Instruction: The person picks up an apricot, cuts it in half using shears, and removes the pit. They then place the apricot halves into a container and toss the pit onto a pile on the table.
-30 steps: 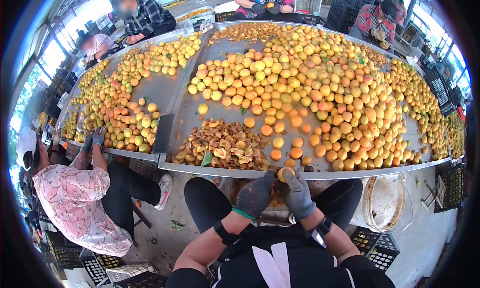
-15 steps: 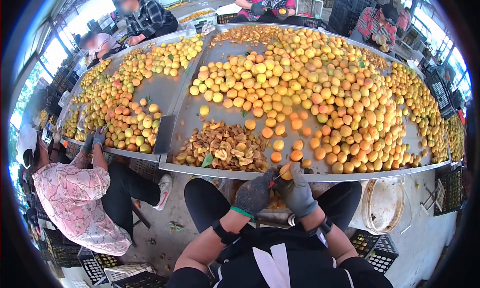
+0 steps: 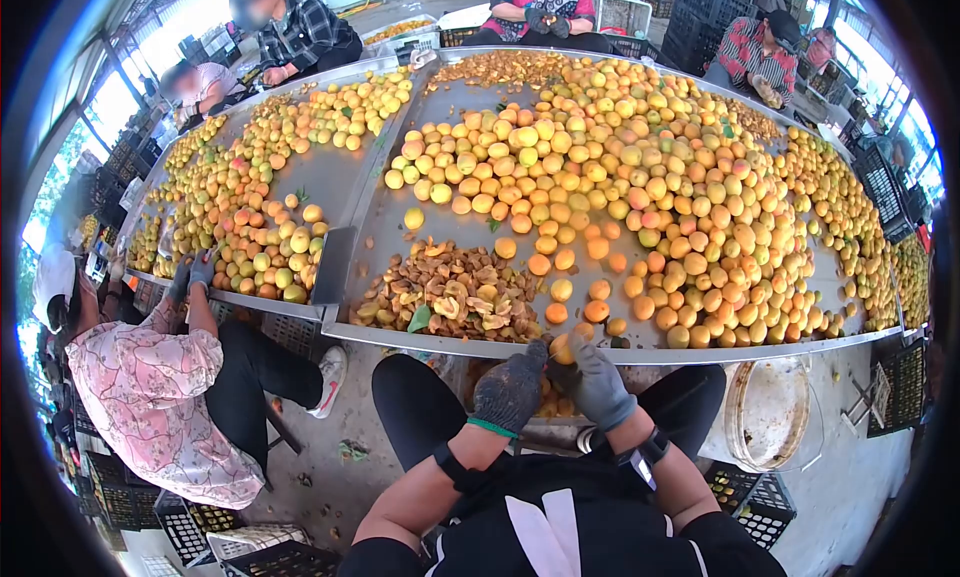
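Note:
At the front edge of the metal table [image 3: 450,350], my right hand [image 3: 600,382] in a grey glove is closed on an orange-yellow apricot [image 3: 562,350]. My left hand [image 3: 508,389], in a darker glove with a green cuff, is closed just left of that fruit; what its fingers hold is hidden. Beyond my hands lie a few loose apricots [image 3: 597,311]. A heap of brownish, opened fruit pieces [image 3: 455,292] with a green leaf [image 3: 419,318] lies to the left. The large pile of whole apricots [image 3: 700,217] spreads over the middle and right.
A metal divider [image 3: 375,167] crosses the table, with more apricots [image 3: 270,192] left of it. A person in a pink patterned top [image 3: 160,417] sits at left; several people sit across the table. A white bucket [image 3: 768,415] and black crates [image 3: 755,502] stand at right.
My hands have moved slightly apart, and the apricot between them has shifted a little left. The red-handled tool seen at my left fingers earlier no longer shows. Across the table, a person's hands have come together.

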